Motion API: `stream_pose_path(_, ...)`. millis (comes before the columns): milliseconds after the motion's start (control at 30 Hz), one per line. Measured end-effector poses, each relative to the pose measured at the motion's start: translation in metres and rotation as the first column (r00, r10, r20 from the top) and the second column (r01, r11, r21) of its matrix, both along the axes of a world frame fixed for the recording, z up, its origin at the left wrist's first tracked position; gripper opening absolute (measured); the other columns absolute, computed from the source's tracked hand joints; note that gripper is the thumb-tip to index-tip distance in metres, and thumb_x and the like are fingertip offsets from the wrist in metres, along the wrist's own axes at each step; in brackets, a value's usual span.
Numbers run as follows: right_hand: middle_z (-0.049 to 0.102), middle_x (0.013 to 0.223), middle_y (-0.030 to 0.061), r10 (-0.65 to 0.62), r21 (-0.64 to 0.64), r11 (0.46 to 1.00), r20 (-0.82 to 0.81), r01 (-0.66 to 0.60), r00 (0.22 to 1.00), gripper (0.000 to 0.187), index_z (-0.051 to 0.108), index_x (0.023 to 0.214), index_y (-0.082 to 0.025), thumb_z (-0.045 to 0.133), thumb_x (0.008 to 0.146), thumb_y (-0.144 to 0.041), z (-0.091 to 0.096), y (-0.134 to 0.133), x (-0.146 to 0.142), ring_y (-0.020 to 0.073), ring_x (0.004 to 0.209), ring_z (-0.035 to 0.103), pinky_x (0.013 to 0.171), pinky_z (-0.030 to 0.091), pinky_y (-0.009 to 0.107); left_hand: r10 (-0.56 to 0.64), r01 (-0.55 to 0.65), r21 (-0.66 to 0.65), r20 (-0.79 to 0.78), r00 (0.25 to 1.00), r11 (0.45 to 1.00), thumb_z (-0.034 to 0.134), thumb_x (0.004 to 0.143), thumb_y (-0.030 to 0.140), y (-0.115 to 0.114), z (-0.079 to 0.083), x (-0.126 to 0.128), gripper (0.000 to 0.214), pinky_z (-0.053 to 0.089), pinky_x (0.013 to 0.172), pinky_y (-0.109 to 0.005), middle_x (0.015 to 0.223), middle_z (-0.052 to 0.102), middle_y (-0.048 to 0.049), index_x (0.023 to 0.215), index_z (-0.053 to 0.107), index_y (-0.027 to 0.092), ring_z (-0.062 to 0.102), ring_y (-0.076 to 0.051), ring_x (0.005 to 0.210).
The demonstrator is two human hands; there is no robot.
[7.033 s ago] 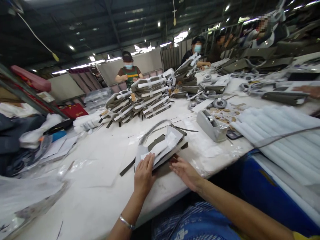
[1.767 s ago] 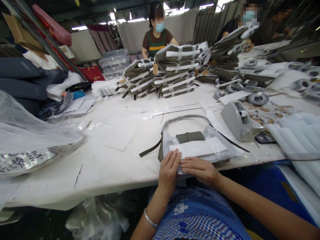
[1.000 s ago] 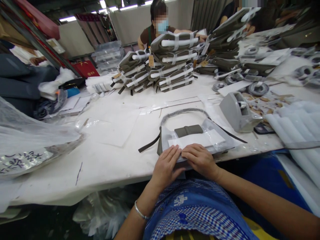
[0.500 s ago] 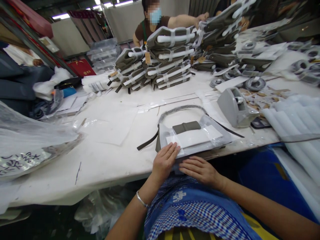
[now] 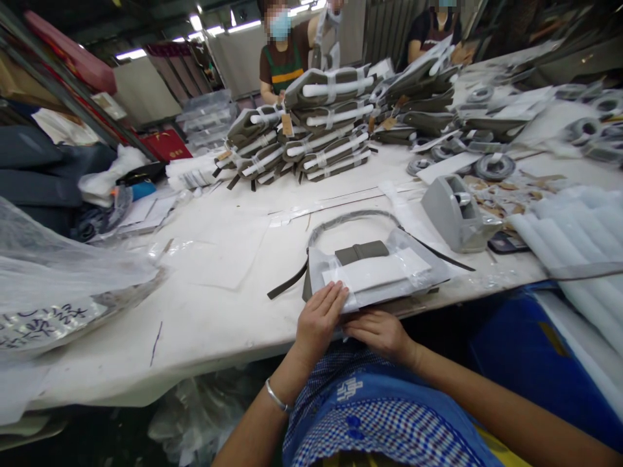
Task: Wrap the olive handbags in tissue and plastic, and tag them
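The blue apron point(image 5: 384, 386) nearest me runs out of sight at the bottom. Just above it, the right hand point(image 5: 379, 332) is at the near edge of an olive bag point(image 5: 363, 251), fingers together and curled, their tips partly hidden; I can't tell whether they pinch the wrapping. The left hand point(image 5: 320, 319) lies on the bag's near left corner, fingers side by side, thumb out of sight, so I can't say if it grips. The bag lies at the table's front edge, most of its face hidden beneath clear plastic and a white sheet point(image 5: 372, 271).

To the right, below the table, a blue bin point(image 5: 506, 340) is partly covered by white foam point(image 5: 569, 237), its contents hard to make out. On the left, a clear sack point(image 5: 63, 266) is cut off at the side; what it holds is unclear. Beyond the grey tape dispenser point(image 5: 448, 217), wrapped bags point(image 5: 326, 120) stand stacked, partly hiding a masked co-worker point(image 5: 286, 65).
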State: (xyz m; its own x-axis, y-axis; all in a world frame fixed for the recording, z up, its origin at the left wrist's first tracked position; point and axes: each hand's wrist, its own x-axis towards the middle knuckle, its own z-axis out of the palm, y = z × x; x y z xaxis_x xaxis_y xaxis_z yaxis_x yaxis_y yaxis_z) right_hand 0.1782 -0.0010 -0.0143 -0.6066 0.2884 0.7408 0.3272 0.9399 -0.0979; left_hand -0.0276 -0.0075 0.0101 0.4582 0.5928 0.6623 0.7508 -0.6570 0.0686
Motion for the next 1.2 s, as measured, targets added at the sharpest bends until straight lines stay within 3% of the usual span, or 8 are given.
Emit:
stream_pose_path(133, 0.075, 0.104, 0.0062, -0.023, -0.042, 0.999, 0.029, 0.024, 0.999, 0.026, 0.068, 0.113, -0.018, 0.052, 0.094, -0.012, -0.004, -0.005, 0.011, 0.0164, 0.096, 0.069, 0.082, 0.055, 0.031, 0.004, -0.004, -0.013, 0.003, 1.000, 1.000, 0.048, 0.096, 0.010, 0.000, 0.000, 0.000, 0.052, 0.048, 0.111, -0.041, 0.144, 0.052, -0.0095, 0.147, 0.040, 0.018, 0.044, -0.022, 0.138)
stream_pose_path(333, 0.069, 0.123, 0.0074, -0.180, -0.018, 0.982, 0.172, 0.186, 0.968, 0.045, 0.059, 0.133, -0.019, 0.053, 0.090, -0.008, -0.015, -0.008, 0.015, 0.0221, 0.110, 0.063, 0.087, 0.052, 0.036, -0.009, 0.010, -0.022, 0.029, 1.000, 1.000, 0.048, 0.097, 0.013, -0.001, 0.003, 0.001, 0.050, 0.048, 0.110, -0.041, 0.144, 0.053, -0.0089, 0.146, 0.042, 0.019, 0.045, -0.022, 0.137)
stream_pose_path(500, 0.074, 0.111, 0.0055, -0.093, 0.025, 0.995, 0.058, 0.092, 0.994, 0.032, 0.067, 0.119, -0.018, 0.055, 0.091, -0.009, -0.012, -0.002, 0.005, 0.0195, 0.099, 0.067, 0.083, 0.053, 0.034, -0.005, 0.005, -0.024, 0.024, 1.000, 1.000, 0.048, 0.096, 0.010, -0.001, 0.005, 0.001, 0.048, 0.047, 0.111, -0.041, 0.143, 0.053, -0.0093, 0.143, 0.046, 0.016, 0.045, -0.022, 0.137)
stream_pose_path(633, 0.076, 0.103, 0.0052, -0.005, -0.017, 1.000, -0.017, 0.004, 1.000, 0.025, 0.070, 0.109, -0.018, 0.053, 0.093, -0.010, -0.008, -0.002, 0.003, 0.0166, 0.095, 0.070, 0.086, 0.055, 0.032, -0.004, 0.004, 0.000, 0.015, 1.000, 1.000, 0.046, 0.095, 0.007, 0.000, 0.003, 0.001, 0.049, 0.048, 0.110, -0.042, 0.144, 0.053, -0.0094, 0.143, 0.045, 0.015, 0.045, -0.022, 0.137)
stream_pose_path(933, 0.076, 0.104, 0.0067, 0.011, -0.123, 0.992, -0.015, -0.013, 1.000, 0.030, 0.071, 0.109, -0.019, 0.048, 0.092, -0.009, 0.000, -0.013, 0.011, 0.0166, 0.098, 0.071, 0.086, 0.059, 0.031, 0.021, -0.022, 0.015, 0.010, 1.000, 1.000, 0.049, 0.096, 0.009, 0.000, 0.000, 0.001, 0.043, 0.049, 0.109, -0.040, 0.144, 0.053, -0.0079, 0.138, 0.052, 0.020, 0.046, -0.022, 0.136)
stream_pose_path(1200, 0.076, 0.105, 0.0055, -0.003, -0.140, 0.990, -0.038, -0.002, 0.999, 0.029, 0.071, 0.108, -0.019, 0.049, 0.092, -0.009, 0.004, -0.024, 0.020, 0.0160, 0.101, 0.071, 0.090, 0.059, 0.030, 0.037, -0.037, 0.027, -0.002, 0.999, 0.999, 0.051, 0.097, 0.011, 0.001, 0.000, 0.002, 0.044, 0.050, 0.108, -0.041, 0.144, 0.053, -0.0074, 0.139, 0.051, 0.022, 0.046, -0.023, 0.136)
